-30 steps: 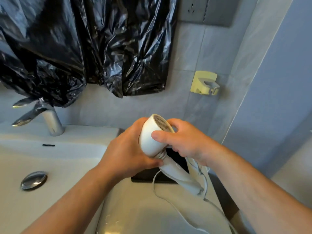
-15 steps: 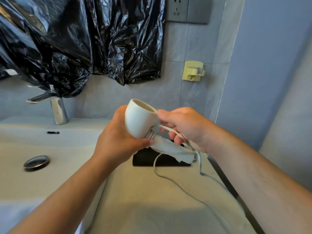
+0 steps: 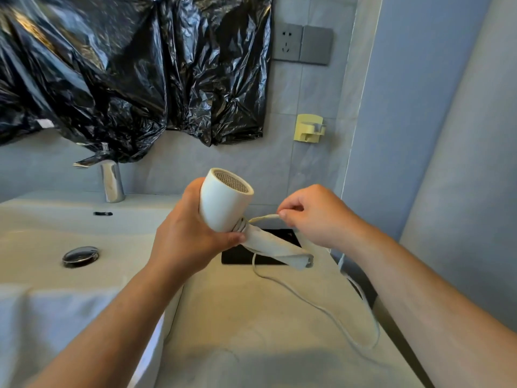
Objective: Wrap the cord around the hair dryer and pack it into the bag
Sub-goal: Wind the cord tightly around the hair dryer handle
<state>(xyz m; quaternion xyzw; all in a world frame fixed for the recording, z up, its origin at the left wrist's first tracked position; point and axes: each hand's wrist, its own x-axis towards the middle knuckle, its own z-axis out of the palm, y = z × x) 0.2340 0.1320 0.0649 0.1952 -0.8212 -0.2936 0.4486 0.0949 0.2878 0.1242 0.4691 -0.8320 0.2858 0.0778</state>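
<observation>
Gripping the white plastic hair dryer (image 3: 223,204) by its barrel, your left hand (image 3: 193,233) holds it above the beige table's (image 3: 237,331) back edge, handle pointing right. Your right hand (image 3: 313,217) pinches the thin white cord (image 3: 264,217) just beside the coils at the handle's neck. Slack cord loops down toward the table's right edge.

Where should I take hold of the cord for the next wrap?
Take the cord on the short taut run beside the coils at the neck of the hair dryer, coming from the right, as the right hand pinches it now. The left hand covers the barrel's left side, and the rest trails slack across the counter.
</observation>
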